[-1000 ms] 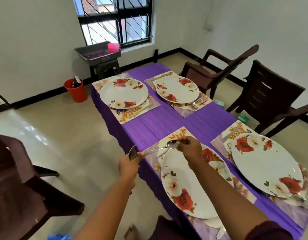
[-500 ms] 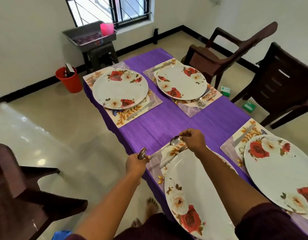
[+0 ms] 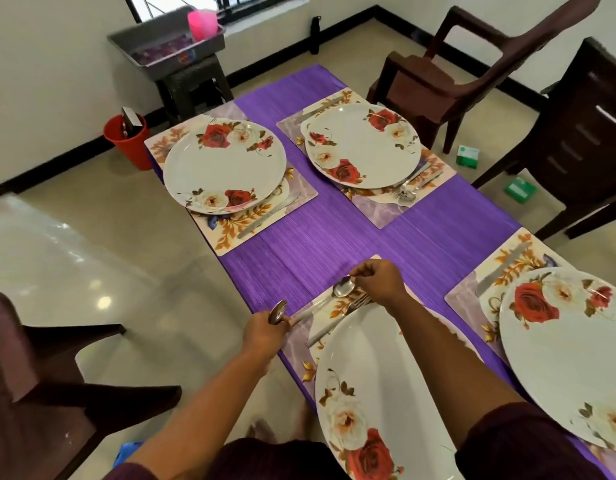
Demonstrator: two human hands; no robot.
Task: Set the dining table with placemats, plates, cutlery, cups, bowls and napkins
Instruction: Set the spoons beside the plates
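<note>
The table (image 3: pixel 334 244) carries a purple cloth and runs from the near edge toward the far wall. Four floral placemats lie on it, two far and two near, each bearing one white plate with red and cream roses.

Far left plate (image 3: pixel 225 167): centred on its placemat (image 3: pixel 230 233), with a knife (image 3: pixel 268 216) lying on the mat just beside the plate's near-right rim.

Far right plate (image 3: pixel 360 145): a knife (image 3: pixel 318 109) lies at its far-left side; a spoon and fork (image 3: pixel 412 188) lie together at its near-right side.

Near right plate (image 3: pixel 569 351): a knife (image 3: pixel 500 268) lies on the mat at its far-left side.

Near left plate (image 3: pixel 379 389): located directly below the person's arms. A fork (image 3: pixel 341 315) lies on the placemat (image 3: pixel 299 344) just beyond the plate's far-left rim, tines toward the right.

Right hand (image 3: pixel 381 280): positioned over the far corner of the near left placemat. Its fingers (image 3: pixel 360 271) are pressed together, pinching a spoon (image 3: pixel 343 289) near the bowl. The spoon lies just beyond the fork, handle pointing near-left. Whether it touches the mat cannot be determined.

Left hand (image 3: pixel 265 332): positioned at the left table edge. Its fingers are curled closed around a second spoon (image 3: pixel 278 311), bowl upward.

Brown chairs stand at the right (image 3: pixel 455 74) and at the near left (image 3: pixel 39 375). A red bucket (image 3: pixel 126 140) sits on the floor by the far wall.
</note>
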